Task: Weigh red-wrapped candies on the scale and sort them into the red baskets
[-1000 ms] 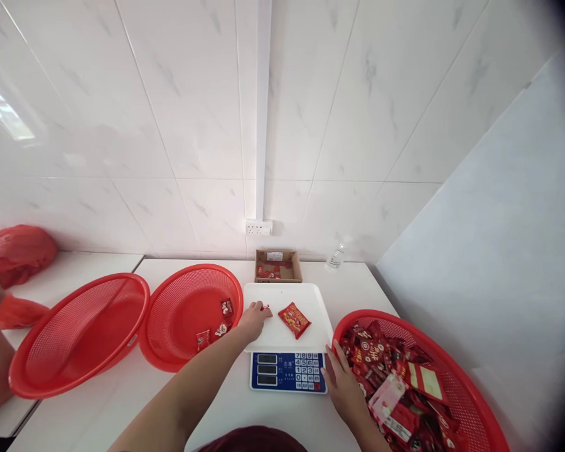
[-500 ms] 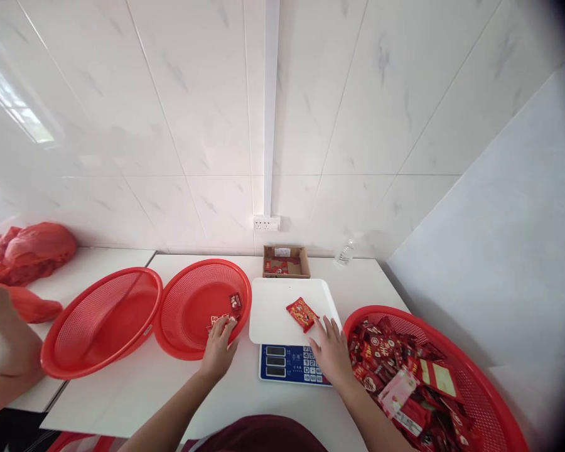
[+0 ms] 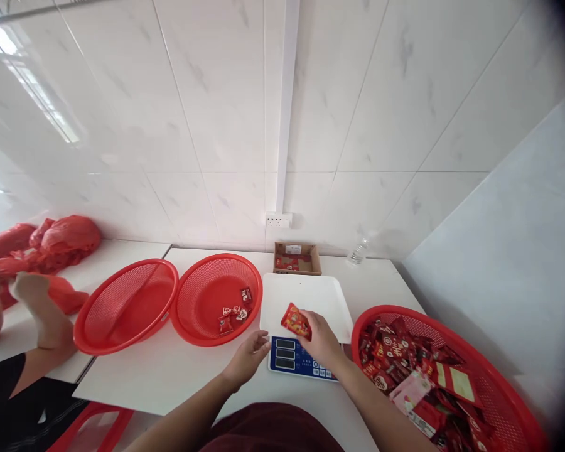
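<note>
Head: right fingers (image 3: 310, 318) clamp red packet (image 3: 294, 321), long axis slanting near-right; left fingers (image 3: 258, 339) apart.

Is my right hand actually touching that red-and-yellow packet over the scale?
Touching. The head view shows the right hand gripping the red-and-yellow packet, its fingers overlapping the packet's right side.

The packet (image 3: 294, 319) is red with yellow print, the weighing tray (image 3: 277, 295) plain white, the scale panel (image 3: 306, 363) blue. By the tabletop's (image 3: 179, 373) right edge, a red meshed basket (image 3: 492, 389) carries mostly red packets (image 3: 395, 351) and a pink sachet (image 3: 412, 389). White wall tiles (image 3: 230, 125) show grey veining.
</note>
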{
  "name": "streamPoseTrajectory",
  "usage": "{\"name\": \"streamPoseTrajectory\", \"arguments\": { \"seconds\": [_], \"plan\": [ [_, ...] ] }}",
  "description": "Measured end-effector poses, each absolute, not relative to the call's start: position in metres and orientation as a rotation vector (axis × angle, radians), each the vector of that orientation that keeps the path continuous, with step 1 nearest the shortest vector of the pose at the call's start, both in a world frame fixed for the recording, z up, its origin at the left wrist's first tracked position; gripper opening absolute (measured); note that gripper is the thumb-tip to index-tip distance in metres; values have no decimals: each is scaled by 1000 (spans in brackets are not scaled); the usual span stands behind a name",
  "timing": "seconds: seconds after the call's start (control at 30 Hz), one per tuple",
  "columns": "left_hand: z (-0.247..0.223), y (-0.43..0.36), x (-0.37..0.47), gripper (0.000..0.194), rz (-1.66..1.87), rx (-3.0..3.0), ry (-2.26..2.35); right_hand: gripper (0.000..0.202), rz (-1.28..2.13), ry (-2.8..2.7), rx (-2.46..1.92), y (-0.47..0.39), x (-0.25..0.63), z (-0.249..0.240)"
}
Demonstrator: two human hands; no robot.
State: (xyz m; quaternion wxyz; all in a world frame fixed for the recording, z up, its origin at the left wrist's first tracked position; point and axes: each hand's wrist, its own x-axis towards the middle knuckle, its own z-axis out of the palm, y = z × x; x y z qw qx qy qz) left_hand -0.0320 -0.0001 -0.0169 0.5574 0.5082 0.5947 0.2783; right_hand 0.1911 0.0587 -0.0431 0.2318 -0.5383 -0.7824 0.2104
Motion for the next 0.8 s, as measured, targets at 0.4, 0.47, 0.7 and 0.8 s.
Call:
{"name": "streamPoseTrajectory", "arguments": {
  "seconds": [0.4,0.47,0.7,0.8],
  "plan": [
    [-11,2,-21,41,584,810,1065,56,823,-2123,-1371,-11,197,-30],
    [-10,11,-27,33,679,710,1124,52,747,-1998,-1481,-11,217,-38],
    [5,45,-66,16,1090,327,1354,50,374,-1472,-2028,-14,326,-72],
    [9,43,-69,19,1052,247,1324,49,380,-1221,-2264,-24,362,-84]
  ]
}}
